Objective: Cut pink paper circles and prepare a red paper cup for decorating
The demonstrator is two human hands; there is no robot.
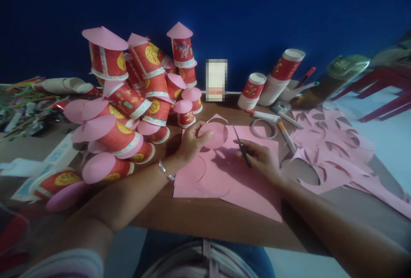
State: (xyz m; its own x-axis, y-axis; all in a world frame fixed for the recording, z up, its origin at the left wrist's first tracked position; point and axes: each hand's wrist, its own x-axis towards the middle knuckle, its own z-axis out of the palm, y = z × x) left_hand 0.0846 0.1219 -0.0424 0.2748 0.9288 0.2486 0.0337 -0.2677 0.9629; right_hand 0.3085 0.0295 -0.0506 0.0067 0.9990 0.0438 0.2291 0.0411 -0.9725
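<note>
My left hand [194, 142] is closed on the edge of a round pink paper disc [215, 136], thumb on top, raised over the pink paper sheets [253, 192]. In my right hand [259, 158] is a pair of dark-handled scissors [244, 152], its blades pointing up and away beside the disc's right edge. The blades appear apart from the paper. On the sheets below, curved outlines or cut lines show at the left. Part of the right hand's fingers are hidden behind the scissors and the palm.
Red paper cups with pink cone tops [107, 57] are piled at left. Stacked cups [252, 90], a tape roll [263, 128], markers [287, 137] and a bottle [334, 79] stand or lie at right. Pink paper offcuts [337, 149] cover the right side. A blurred pale object [216, 77] leans at the back.
</note>
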